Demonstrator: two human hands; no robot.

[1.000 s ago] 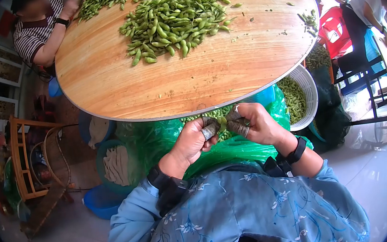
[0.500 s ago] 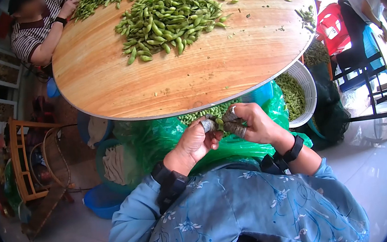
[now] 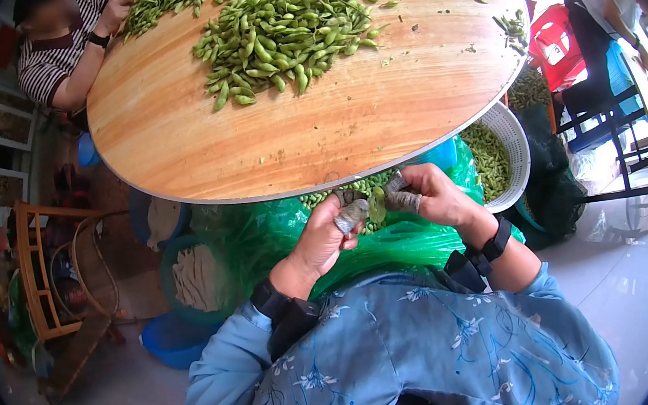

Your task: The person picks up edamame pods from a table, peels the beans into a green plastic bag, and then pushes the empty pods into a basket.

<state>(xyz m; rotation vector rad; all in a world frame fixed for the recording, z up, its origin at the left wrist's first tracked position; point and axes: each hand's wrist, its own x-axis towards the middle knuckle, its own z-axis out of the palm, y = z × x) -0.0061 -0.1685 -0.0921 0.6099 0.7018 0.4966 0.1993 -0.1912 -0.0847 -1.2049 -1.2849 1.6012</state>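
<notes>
A green soybean pod (image 3: 376, 206) is held up between my two hands, just beyond the table's near edge. My left hand (image 3: 329, 232) pinches it from the left, its thumb and forefinger wrapped in grey tape. From the other side, my right hand (image 3: 438, 198) has its taped thumb and fingertips closed at the pod's edge. Below them, shelled green beans (image 3: 325, 196) lie on a green plastic bag (image 3: 394, 249) over my lap. On the wooden table (image 3: 196, 149) in front rests a large heap of soybean pods (image 3: 283, 37).
To the right stands a white plastic basket (image 3: 518, 148) of green pods. Blue basins (image 3: 170, 343) and a wooden chair (image 3: 39, 270) are at the left. Another person (image 3: 64, 60) sits at the table's far left, and a red bag (image 3: 556, 48) is at the right.
My hands have drawn slightly apart. The pod, mostly covered by my fingers before, now shows as a broader, flatter green shape between them.
</notes>
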